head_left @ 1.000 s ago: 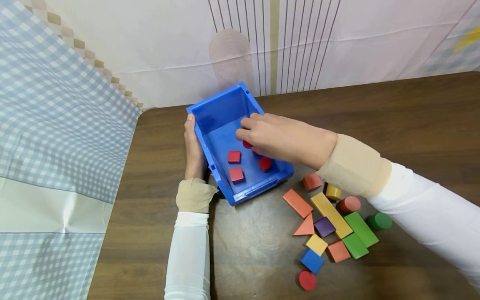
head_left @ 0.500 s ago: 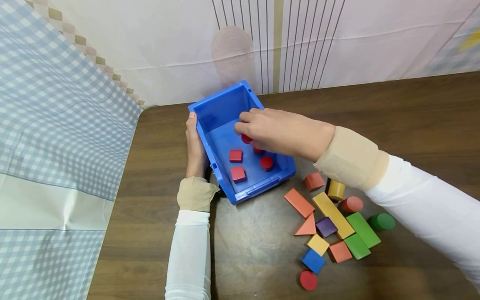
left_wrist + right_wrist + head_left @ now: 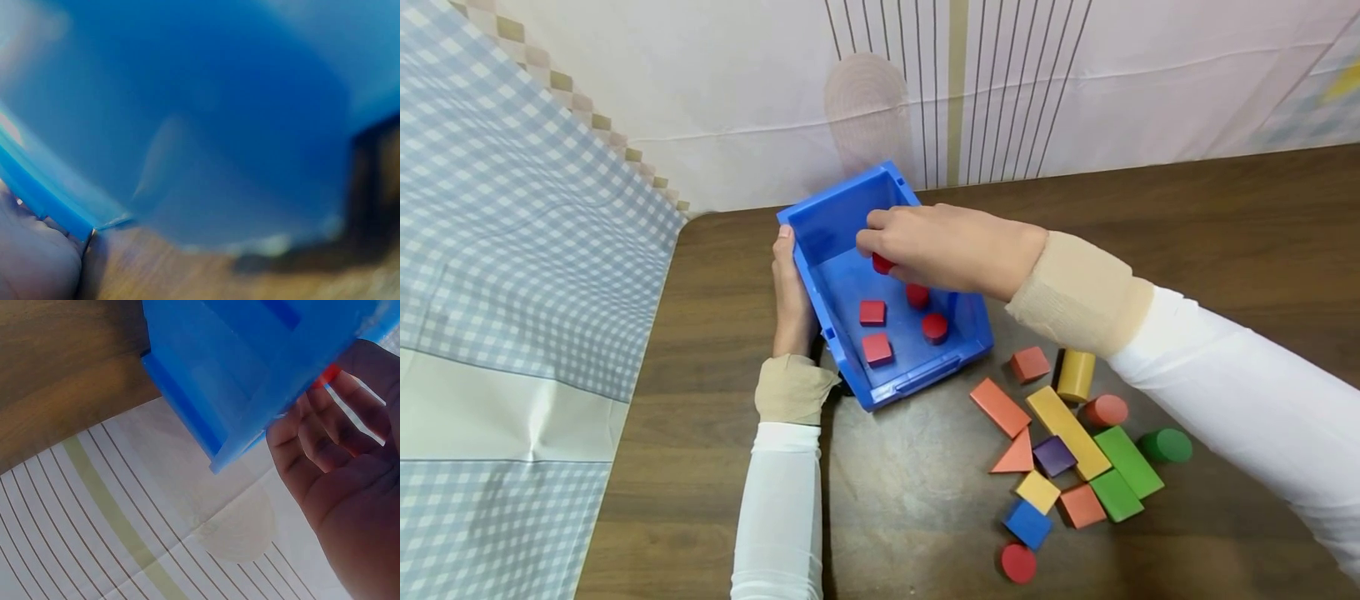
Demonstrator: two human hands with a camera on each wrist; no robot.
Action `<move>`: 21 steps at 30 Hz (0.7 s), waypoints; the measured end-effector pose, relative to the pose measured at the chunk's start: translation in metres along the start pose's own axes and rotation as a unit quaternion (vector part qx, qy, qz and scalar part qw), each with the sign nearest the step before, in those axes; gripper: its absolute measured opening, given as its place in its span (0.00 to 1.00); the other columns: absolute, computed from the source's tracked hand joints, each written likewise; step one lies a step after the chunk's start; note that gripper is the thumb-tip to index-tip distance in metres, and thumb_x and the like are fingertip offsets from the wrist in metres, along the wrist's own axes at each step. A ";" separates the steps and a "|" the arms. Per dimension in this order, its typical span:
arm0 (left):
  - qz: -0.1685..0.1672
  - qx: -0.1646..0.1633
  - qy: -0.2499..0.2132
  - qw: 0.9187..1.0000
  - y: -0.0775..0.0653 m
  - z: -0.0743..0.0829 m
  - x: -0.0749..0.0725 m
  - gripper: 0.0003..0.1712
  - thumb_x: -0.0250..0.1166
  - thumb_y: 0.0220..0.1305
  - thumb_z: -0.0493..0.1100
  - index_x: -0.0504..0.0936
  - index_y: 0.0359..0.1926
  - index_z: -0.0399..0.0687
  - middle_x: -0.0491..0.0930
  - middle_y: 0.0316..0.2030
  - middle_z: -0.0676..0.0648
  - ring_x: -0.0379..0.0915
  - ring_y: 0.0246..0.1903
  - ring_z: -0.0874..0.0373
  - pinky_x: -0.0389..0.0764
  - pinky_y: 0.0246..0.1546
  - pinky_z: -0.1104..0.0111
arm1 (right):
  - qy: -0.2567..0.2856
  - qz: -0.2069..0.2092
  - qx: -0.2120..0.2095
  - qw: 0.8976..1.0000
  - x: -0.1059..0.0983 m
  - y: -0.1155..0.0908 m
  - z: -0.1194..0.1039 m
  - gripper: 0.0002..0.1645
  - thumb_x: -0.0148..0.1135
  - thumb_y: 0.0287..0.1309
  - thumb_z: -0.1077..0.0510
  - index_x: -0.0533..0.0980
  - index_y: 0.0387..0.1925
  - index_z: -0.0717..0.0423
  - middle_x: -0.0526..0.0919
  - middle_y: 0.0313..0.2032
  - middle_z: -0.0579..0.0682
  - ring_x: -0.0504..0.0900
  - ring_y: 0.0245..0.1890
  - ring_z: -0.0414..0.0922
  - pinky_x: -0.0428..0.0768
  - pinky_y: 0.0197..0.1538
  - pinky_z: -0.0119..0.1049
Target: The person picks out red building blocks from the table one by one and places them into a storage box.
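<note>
In the head view a blue plastic bin stands on the table, slightly turned. My left hand grips its left side, thumb up at the rim; the other fingers are hidden. Over the bin's right wall reaches my right hand, pinching a red cylinder above the bin floor. The right wrist view shows the curled fingers with a bit of red at their tips. Lying inside the bin are two red square blocks, the upper block and the lower block, and two red cylinders, one above the other.
Right of the bin, loose wooden blocks lie on the brown table: a yellow cylinder, a long yellow block, a green cylinder, a purple block, a blue block, a red disc and several others. A patterned cloth hangs behind.
My right hand has moved a little up and left with the red cylinder, uncovering more of another red cylinder in the bin. My left hand keeps its place on the bin.
</note>
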State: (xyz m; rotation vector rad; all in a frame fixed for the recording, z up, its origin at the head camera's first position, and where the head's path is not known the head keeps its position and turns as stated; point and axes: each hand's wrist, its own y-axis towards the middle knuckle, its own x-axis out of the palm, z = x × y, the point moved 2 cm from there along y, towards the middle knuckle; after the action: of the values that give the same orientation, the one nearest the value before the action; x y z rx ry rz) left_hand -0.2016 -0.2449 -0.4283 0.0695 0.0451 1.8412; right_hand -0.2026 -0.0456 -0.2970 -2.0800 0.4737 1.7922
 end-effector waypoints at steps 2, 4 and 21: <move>-0.001 0.002 0.001 1.000 0.000 0.000 0.000 0.38 0.40 0.65 0.75 0.75 0.59 0.58 0.76 0.55 0.49 0.71 0.54 0.50 0.68 0.55 0.52 | -0.003 0.001 -0.004 1.000 0.000 0.002 0.002 0.11 0.60 0.63 0.59 0.76 0.47 0.53 0.76 0.39 0.49 0.76 0.39 0.45 0.79 0.41 0.37; -0.002 0.004 0.001 1.000 0.000 0.000 0.000 0.38 0.39 0.65 0.75 0.75 0.59 0.58 0.76 0.55 0.49 0.71 0.54 0.51 0.68 0.55 0.52 | -0.010 0.000 -0.007 1.000 0.001 0.005 0.003 0.11 0.61 0.62 0.60 0.76 0.47 0.54 0.76 0.39 0.50 0.76 0.40 0.45 0.79 0.43 0.37; -0.005 0.007 -0.008 1.000 -0.003 0.005 0.008 0.37 0.39 0.66 0.73 0.77 0.54 0.53 0.78 0.52 0.48 0.73 0.52 0.51 0.70 0.54 0.53 | -0.031 -0.041 0.007 0.999 0.003 0.025 0.019 0.11 0.61 0.63 0.56 0.75 0.45 0.53 0.76 0.40 0.49 0.75 0.43 0.47 0.80 0.41 0.40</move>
State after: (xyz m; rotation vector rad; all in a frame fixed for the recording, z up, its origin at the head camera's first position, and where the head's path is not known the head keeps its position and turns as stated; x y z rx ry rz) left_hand -0.2002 -0.2368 -0.4238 0.0946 0.0471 1.8304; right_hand -0.2307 -0.0590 -0.3038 -1.9977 0.3779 1.7954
